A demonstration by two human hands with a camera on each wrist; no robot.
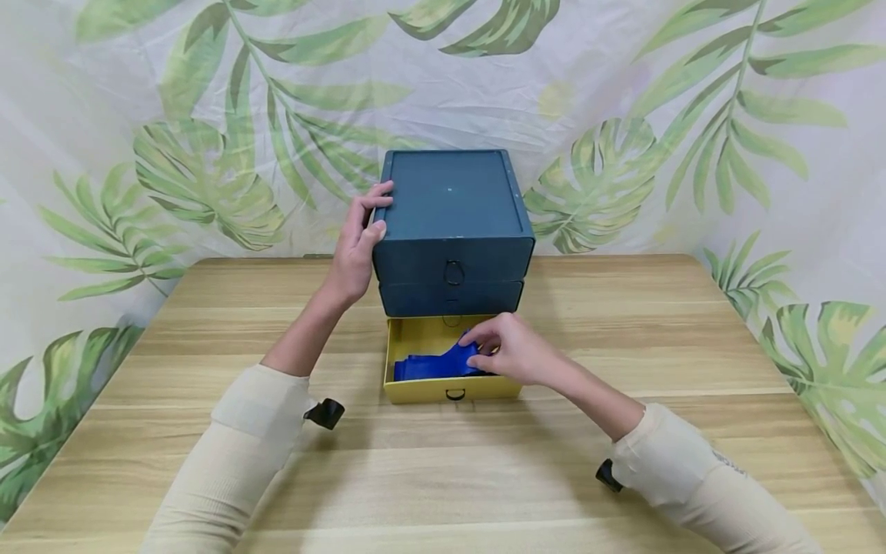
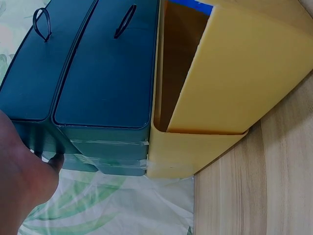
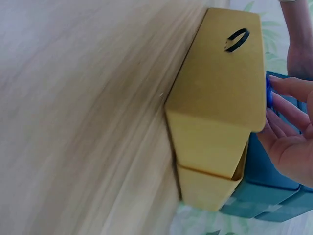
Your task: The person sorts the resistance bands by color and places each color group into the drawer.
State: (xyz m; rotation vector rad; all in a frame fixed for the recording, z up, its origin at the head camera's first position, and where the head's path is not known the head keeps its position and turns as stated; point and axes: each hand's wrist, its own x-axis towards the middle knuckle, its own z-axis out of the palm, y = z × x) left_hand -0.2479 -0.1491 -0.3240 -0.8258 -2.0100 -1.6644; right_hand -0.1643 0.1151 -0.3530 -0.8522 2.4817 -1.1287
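Observation:
A stack of drawers has two dark blue units (image 1: 450, 200) on top and a yellow drawer (image 1: 454, 390) pulled out at the bottom. My left hand (image 1: 356, 246) rests against the upper left side of the stack, fingers at its top edge. Inside the yellow drawer lies a flat, folded blue cloth (image 1: 432, 365). My right hand (image 1: 515, 350) reaches over the drawer's right side and pinches the cloth's raised right end between thumb and fingers. In the right wrist view, only a sliver of the blue cloth (image 3: 269, 93) shows beyond the drawer front.
The stack stands on a wood-grain table (image 1: 443, 477) near its back edge. Behind hangs a leaf-patterned cloth (image 1: 332, 92). Black loop pulls hang on the drawer fronts, one being the yellow drawer's pull (image 3: 238, 40). Clear tape (image 2: 117, 161) runs along the units' side.

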